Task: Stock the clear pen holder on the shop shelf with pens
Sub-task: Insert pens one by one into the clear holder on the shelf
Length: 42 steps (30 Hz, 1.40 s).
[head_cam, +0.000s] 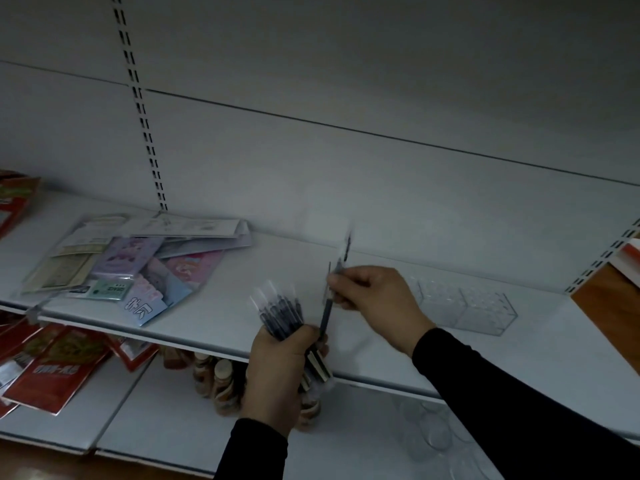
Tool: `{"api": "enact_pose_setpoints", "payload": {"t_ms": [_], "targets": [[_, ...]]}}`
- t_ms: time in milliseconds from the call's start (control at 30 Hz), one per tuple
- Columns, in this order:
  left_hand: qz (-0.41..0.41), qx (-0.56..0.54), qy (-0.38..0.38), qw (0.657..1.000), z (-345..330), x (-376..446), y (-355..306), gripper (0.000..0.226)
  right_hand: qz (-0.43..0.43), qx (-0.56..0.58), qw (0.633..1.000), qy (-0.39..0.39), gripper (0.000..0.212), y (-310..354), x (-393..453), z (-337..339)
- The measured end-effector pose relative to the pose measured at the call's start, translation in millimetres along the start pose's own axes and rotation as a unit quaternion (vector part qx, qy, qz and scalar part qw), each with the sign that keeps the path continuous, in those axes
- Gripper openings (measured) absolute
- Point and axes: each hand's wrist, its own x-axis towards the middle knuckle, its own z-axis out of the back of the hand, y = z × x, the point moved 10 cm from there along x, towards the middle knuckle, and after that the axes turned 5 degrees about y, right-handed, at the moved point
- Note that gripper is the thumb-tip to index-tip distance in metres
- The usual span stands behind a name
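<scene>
My left hand grips a bundle of dark pens with clear caps, tips fanned upward, in front of the white shelf's edge. My right hand pinches a single dark pen held nearly upright just right of the bundle; the pen is blurred by motion. The clear pen holder, a low transparent block with rows of holes, lies on the white shelf to the right of my right hand. No pens show in its holes.
A heap of flat stationery packets lies on the shelf at the left. Red packets and small bottles fill the lower shelf. A slotted upright runs up the back panel. A wooden surface stands at the right.
</scene>
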Motion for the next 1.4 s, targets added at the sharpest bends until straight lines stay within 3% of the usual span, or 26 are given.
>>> {"api": "enact_pose_setpoints", "payload": {"t_ms": [200,367,967,1400], "targets": [[-0.023,-0.031,-0.022,0.999,7,2,-5,0.005,0.082,0.026,0.983,-0.163,0.006,31,3,53],[-0.025,-0.038,-0.023,0.999,9,4,-4,0.002,0.101,-0.029,0.972,-0.211,0.017,41,8,66],[-0.037,-0.044,-0.029,0.998,10,3,-10,0.006,0.102,-0.262,0.944,-0.171,0.026,31,17,32],[-0.036,-0.034,-0.013,0.999,6,3,-6,0.005,0.057,-0.258,0.949,-0.174,0.026,17,13,26]]}}
